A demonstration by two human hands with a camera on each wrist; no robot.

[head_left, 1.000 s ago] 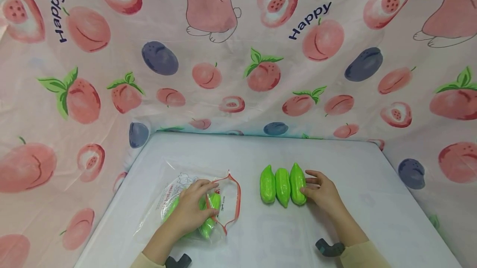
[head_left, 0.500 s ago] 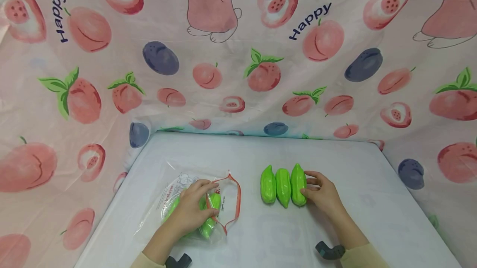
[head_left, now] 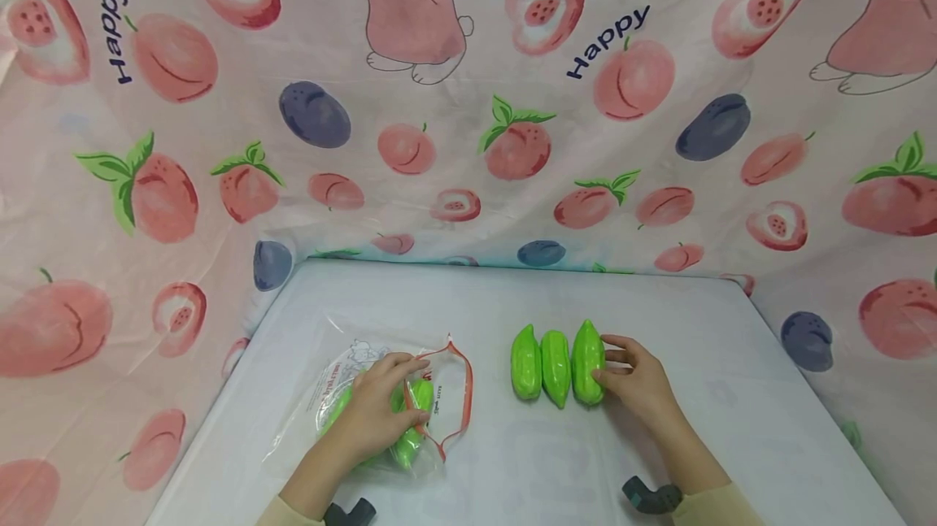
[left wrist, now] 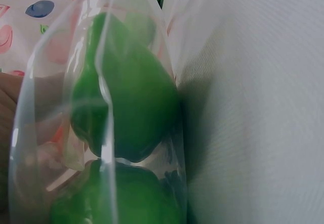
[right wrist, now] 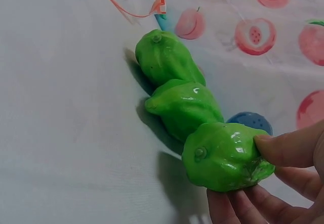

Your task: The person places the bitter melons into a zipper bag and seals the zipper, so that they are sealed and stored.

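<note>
My right hand [head_left: 635, 380] pinches the rightmost of a row of glossy green ridged gourds between thumb and fingers. In the right wrist view this right gourd [right wrist: 225, 158] appears beside the middle gourd [right wrist: 187, 110] and the left gourd [right wrist: 164, 57]. My left hand [head_left: 381, 408] lies over a clear plastic zip bag [head_left: 303, 412] and grips it near its red-edged mouth, which gapes to the right. Inside the bag are more green gourds [head_left: 410, 445], partly hidden under that hand. The left wrist view shows a bagged gourd [left wrist: 126, 92] close up through the plastic.
A white-covered table [head_left: 512, 477] carries everything. Behind it and at both sides hangs a fruit-printed cloth [head_left: 468, 152]. Dark curved pieces stand by each wrist, one near the left sleeve [head_left: 285, 514] and another near the right sleeve [head_left: 721, 506].
The right gourd has shifted slightly to the right with my right hand, so the gap to the middle gourd is wider. My left hand and the bag look still.
</note>
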